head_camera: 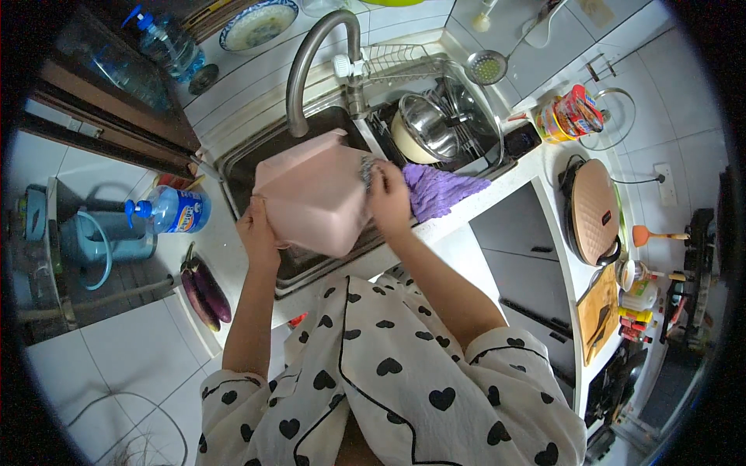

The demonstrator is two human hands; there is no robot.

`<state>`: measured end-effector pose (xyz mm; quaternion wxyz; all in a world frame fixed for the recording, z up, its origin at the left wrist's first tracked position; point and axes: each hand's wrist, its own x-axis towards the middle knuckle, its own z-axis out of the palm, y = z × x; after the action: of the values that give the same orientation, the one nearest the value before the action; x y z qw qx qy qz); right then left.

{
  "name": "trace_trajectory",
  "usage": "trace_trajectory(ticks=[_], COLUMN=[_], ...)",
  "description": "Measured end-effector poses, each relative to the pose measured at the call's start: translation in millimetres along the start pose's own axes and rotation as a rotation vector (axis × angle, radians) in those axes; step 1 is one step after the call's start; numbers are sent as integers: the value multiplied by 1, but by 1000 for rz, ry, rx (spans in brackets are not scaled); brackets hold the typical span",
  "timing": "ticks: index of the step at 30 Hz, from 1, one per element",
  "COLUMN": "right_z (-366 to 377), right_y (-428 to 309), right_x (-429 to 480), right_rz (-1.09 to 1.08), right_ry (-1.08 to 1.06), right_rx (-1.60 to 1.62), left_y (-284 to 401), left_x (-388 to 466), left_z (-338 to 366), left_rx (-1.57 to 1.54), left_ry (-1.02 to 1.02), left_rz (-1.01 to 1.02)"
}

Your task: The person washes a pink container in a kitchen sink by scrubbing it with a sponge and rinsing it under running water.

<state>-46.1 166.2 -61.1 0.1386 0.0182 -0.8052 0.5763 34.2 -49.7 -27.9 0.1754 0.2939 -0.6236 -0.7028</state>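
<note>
A pink plastic container [315, 198] is held over the left sink basin [233, 160], tilted, its outer faces towards me. My left hand [259, 233] grips its lower left edge. At its right side my right hand [389, 195] presses a grey metallic-looking scouring pad [367, 172] against the surface. Behind the container arches a metal faucet [297, 76]. Just right of my right hand, a purple cloth [443, 189] lies over the sink's front edge. The container's inside is hidden.
The right basin holds a steel bowl [431, 128], a glass lid [472, 105] and utensils. Two eggplants [204, 291] and a blue pump bottle [180, 209] stand or lie on the left counter. A pink electric griddle [595, 212] and a cutting board [597, 314] are at right.
</note>
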Motion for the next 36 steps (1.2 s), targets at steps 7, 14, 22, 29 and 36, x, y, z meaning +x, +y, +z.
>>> trace_trajectory(ticks=[7,14,22,29,36], right_z=[-6,-15,-10,6,-2], right_y=[-88,2,-21,-77,-91], right_x=[-16,58,28,-23,-9], right_rz=[-326,-37,-70,-335,-554], right_ry=[-131,18,112,-90,-234], right_rx=[19,-61,24,-58,-68], left_y=[7,6,12,-15,-25], left_x=[6,3,3,12,4], left_z=[-4,-16,-14,0,2], left_rx=[-446,-577,-672,-788,-816], left_ry=[-40,-146,-183,-276,-231], left_rz=[-140,-205,-227,-246,-340])
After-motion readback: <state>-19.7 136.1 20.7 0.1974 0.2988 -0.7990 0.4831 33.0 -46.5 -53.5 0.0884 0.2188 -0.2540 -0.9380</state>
